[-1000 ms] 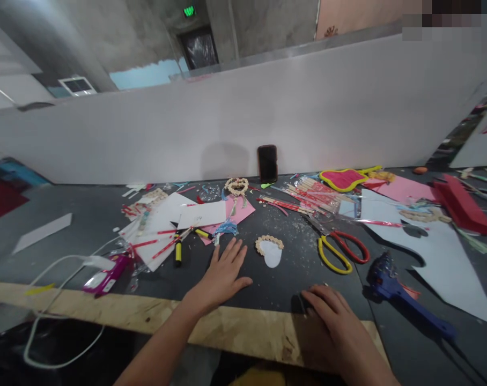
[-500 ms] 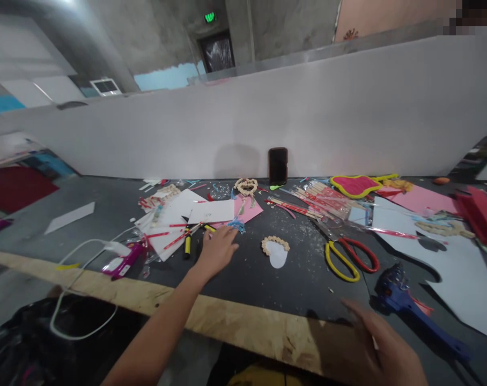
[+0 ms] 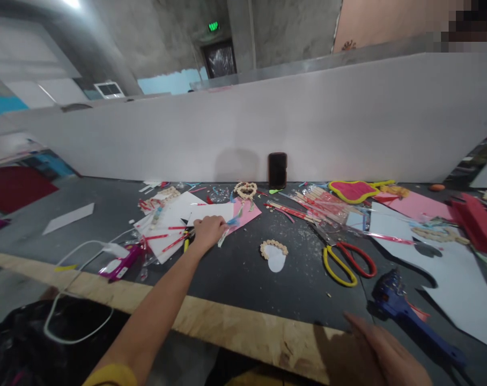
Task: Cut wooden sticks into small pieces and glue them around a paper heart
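My left hand (image 3: 208, 231) is over the pile left of centre, its fingers curled down beside blue and pale strips (image 3: 231, 222). The fingertips are hidden, so what they grip cannot be made out. Partly under that hand are a white card (image 3: 201, 209) and a yellow-handled tool (image 3: 186, 245). My right hand (image 3: 388, 351) hovers by the near table edge with fingers stretched out, holding nothing, left of a blue glue gun (image 3: 408, 316). Between the hands lies a white paper heart (image 3: 276, 261) partly edged with small beige pieces (image 3: 274, 245).
Scissors with yellow and red handles (image 3: 348, 260) lie right of centre. A phone (image 3: 277, 170) leans against the white partition (image 3: 167, 134). Wrapped sticks (image 3: 311, 203), a pink paper (image 3: 422, 203) and a red stapler-like object (image 3: 479, 222) are farther right. A magenta device (image 3: 120, 264) with white cable sits left.
My left hand has moved slightly left and its fingers have curled in. The blue strips beside it now lie differently, with pale ends showing. My right hand has dropped slightly.
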`<state>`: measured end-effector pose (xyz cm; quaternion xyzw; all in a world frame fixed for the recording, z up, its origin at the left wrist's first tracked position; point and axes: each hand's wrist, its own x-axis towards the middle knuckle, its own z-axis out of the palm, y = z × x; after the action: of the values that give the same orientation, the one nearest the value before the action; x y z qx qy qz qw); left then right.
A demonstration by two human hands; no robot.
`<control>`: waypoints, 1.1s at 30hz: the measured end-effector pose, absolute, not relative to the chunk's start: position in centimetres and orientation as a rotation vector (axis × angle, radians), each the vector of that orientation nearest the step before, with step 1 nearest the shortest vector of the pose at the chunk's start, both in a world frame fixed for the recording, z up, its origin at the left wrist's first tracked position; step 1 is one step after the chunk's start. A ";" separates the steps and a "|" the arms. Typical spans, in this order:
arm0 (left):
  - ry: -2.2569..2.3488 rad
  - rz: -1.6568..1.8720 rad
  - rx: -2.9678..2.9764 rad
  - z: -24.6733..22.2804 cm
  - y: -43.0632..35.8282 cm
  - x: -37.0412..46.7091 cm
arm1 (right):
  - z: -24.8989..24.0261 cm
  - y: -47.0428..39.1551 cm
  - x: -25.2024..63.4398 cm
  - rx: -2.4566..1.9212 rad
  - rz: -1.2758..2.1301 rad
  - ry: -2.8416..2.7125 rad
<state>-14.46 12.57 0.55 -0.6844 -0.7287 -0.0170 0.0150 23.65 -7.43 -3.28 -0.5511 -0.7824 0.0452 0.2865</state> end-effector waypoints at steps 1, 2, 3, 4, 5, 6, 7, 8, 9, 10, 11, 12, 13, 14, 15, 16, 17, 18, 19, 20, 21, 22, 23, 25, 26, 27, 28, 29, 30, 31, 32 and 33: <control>-2.300 -0.067 -2.091 0.9 13.0 -15.0 | -3.3 -7.4 23.7 -1.454 0.092 -2.095; -2.329 -0.081 -2.050 1.2 13.4 -15.5 | -3.3 -7.3 23.7 -1.429 0.062 -2.100; -2.355 -0.095 -2.007 1.5 13.9 -16.1 | -3.3 -7.3 23.7 -1.403 0.029 -2.101; -2.376 -0.105 -1.972 1.8 14.2 -16.6 | -3.3 -7.3 23.6 -1.387 0.007 -2.099; -2.391 -0.111 -1.944 2.0 14.4 -17.1 | -3.2 -7.4 23.7 -1.385 -0.006 -2.092; -2.401 -0.115 -1.923 2.1 14.6 -17.4 | -3.2 -7.5 23.7 -1.401 -0.009 -2.079; -2.402 -0.123 -1.909 2.2 14.6 -17.6 | -3.1 -7.6 23.8 -1.427 -0.008 -2.063; -2.392 -0.136 -1.899 2.3 14.5 -17.7 | -3.1 -7.7 24.0 -1.453 -0.009 -2.046; -2.373 -0.155 -1.894 2.3 14.2 -17.5 | -3.2 -7.8 24.2 -1.469 -0.013 -2.037; -2.343 -0.179 -1.898 2.2 13.8 -17.2 | -3.3 -7.9 24.4 -1.485 -0.015 -2.027; -2.304 -0.203 -1.912 2.0 13.4 -16.7 | -3.4 -7.9 24.6 -1.502 -0.016 -2.016; -2.260 -0.222 -1.942 1.8 12.9 -16.0 | -3.5 -8.0 24.8 -1.514 -0.012 -2.009; -2.207 -0.230 -1.998 1.5 12.4 -15.2 | -3.6 -7.9 24.9 -1.522 -0.004 -2.006; -2.148 -0.226 -2.075 1.1 12.0 -14.3 | -3.6 -7.8 24.9 -1.531 0.011 -2.008; -2.088 -0.220 -2.154 0.7 11.7 -13.4 | -3.6 -7.7 24.9 -1.532 0.027 -2.020; -2.037 -0.210 -2.225 0.2 11.6 -12.5 | -3.6 -7.6 24.7 -1.520 0.039 -2.039; -1.999 -0.203 -2.276 -0.3 11.6 -11.7 | -3.5 -7.5 24.4 -1.496 0.043 -2.066; -1.969 -0.196 -2.313 -0.8 11.7 -11.1 | -3.4 -7.4 24.1 -1.473 0.045 -2.087; -1.951 -0.191 -2.335 -1.2 11.9 -10.6 | -3.3 -7.3 23.9 -1.459 0.047 -2.104; -1.939 -0.190 -2.347 -1.5 12.2 -10.2 | -3.3 -7.3 23.6 -1.448 0.043 -2.114; -1.931 -0.192 -2.350 -1.8 12.5 -9.9 | -3.3 -7.3 23.5 -1.440 0.037 -2.119; -1.923 -0.195 -2.350 -2.0 12.8 -9.7 | -3.3 -7.2 23.4 -1.434 0.029 -2.123; -1.915 -0.200 -2.349 -2.0 13.1 -9.6 | -3.3 -7.3 23.4 -1.421 0.015 -2.129; -1.894 -0.208 -2.347 -2.1 13.3 -9.4 | -3.4 -7.4 23.5 -1.390 -0.023 -2.140; -1.884 -0.213 -2.346 -2.0 13.2 -9.3 | -3.4 -7.4 23.5 -1.377 -0.036 -2.144; -1.876 -0.217 -2.344 -1.9 12.9 -9.2 | -3.3 -7.5 23.5 -1.382 -0.038 -2.141; -1.870 -0.221 -2.343 -1.8 12.6 -9.1 | -3.1 -7.6 23.6 -1.398 -0.036 -2.128; -1.866 -0.225 -2.342 -1.6 12.1 -9.1 | -2.9 -7.7 23.6 -1.416 -0.037 -2.106; -1.863 -0.229 -2.345 -1.4 11.6 -9.1 | -2.7 -7.7 23.6 -1.436 -0.042 -2.078; -1.860 -0.235 -2.350 -1.2 10.9 -9.2 | -2.5 -7.7 23.6 -1.457 -0.053 -2.045; -1.858 -0.242 -2.357 -1.0 10.2 -9.4 | -2.3 -7.7 23.6 -1.476 -0.067 -2.010; -1.862 -0.255 -2.361 -0.7 9.5 -9.7 | -2.2 -7.6 23.6 -1.500 -0.076 -1.977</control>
<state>-9.73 9.48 -0.74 -0.7810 -0.6157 -0.0842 0.0619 23.64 -7.57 -2.18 -0.5718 -0.7534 -0.0289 0.3233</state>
